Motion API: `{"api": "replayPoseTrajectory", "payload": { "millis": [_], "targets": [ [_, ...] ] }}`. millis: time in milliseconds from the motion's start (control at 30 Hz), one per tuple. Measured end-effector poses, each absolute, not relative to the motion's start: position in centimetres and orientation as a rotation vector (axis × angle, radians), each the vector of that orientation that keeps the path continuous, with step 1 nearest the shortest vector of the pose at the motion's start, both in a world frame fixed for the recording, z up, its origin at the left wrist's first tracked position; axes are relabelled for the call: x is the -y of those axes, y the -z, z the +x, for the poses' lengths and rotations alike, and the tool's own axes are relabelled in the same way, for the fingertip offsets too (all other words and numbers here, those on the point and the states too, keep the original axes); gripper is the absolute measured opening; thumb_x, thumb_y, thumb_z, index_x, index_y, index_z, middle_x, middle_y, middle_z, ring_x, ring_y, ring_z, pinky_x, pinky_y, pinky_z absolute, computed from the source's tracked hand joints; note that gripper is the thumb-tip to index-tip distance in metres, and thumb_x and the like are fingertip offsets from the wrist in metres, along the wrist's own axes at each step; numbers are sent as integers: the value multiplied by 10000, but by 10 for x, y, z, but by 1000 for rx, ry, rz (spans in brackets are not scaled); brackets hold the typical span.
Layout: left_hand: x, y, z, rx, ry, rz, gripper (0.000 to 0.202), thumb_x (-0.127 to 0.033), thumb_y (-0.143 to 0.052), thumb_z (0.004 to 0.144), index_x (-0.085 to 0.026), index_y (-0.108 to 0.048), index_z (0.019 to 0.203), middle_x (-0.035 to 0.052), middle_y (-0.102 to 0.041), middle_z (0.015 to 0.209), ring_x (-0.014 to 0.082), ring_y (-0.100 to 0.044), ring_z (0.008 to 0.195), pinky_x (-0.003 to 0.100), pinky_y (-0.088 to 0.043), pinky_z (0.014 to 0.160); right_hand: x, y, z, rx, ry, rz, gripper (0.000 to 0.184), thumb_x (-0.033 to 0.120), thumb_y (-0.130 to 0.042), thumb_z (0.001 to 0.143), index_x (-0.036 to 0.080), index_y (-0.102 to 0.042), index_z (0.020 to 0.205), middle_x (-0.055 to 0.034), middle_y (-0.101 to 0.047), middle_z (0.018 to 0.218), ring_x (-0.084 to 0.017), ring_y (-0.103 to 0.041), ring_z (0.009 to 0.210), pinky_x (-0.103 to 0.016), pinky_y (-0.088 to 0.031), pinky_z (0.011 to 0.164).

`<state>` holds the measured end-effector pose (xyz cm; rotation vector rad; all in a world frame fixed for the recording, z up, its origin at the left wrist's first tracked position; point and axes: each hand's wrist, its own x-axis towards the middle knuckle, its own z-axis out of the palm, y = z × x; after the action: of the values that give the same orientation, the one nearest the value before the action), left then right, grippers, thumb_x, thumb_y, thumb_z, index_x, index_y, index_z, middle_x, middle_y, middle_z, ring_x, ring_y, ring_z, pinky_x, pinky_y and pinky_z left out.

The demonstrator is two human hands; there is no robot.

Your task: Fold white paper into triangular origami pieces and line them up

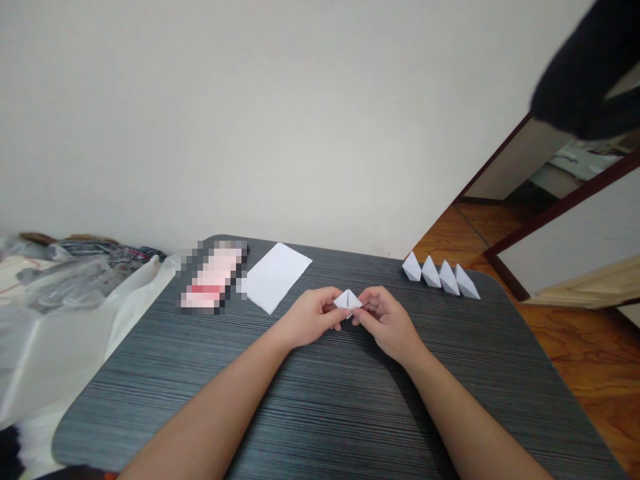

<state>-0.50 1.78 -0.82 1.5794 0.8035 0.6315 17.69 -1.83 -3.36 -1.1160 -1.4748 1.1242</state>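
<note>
Small folded white paper piece pinched between the left hand and right hand, both grips closed on it, just above the middle of the dark striped table. Already folded: four paper shapes in a row at the table's far right edge. Still flat: one white sheet at the table's far left.

The lower part of the small folded paper is being hidden by the left hand and the right hand, the pink-and-red packet is being blurred by pixelation, and the dark fabric and the plastic sheeting are being cut off by the picture's edges.
</note>
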Motion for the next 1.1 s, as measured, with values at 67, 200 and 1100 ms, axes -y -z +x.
{"api": "replayPoseTrajectory", "payload": {
  "millis": [67,200,1100],
  "targets": [
    [-18,8,-5,-811,-632,1594,206,-311,-540,824,-134,-595,913,31,-637,767,100,-576,601,221,-449,576,18,35,176,1473,-1134,-1124,182,266,-585,834,207,-461,953,-13,-605,793,-139,-616,649,-282,-487,605],
    [-18,11,-6,-826,-619,1610,181,-292,-539,821,-137,-599,893,31,-641,766,98,-573,597,213,-436,565,16,35,178,1489,-1143,-1139,231,287,-570,840,198,-473,1030,-25,-612,814,-135,-607,633,-281,-484,604],
    [-16,5,-10,-854,-546,1776,288,-373,-499,847,-136,-643,770,22,-653,668,100,-574,560,194,-409,532,17,21,178,1828,-837,-1262,159,300,-540,860,186,-614,779,-25,-612,698,-146,-542,613,-256,-405,570]
  ]
}}
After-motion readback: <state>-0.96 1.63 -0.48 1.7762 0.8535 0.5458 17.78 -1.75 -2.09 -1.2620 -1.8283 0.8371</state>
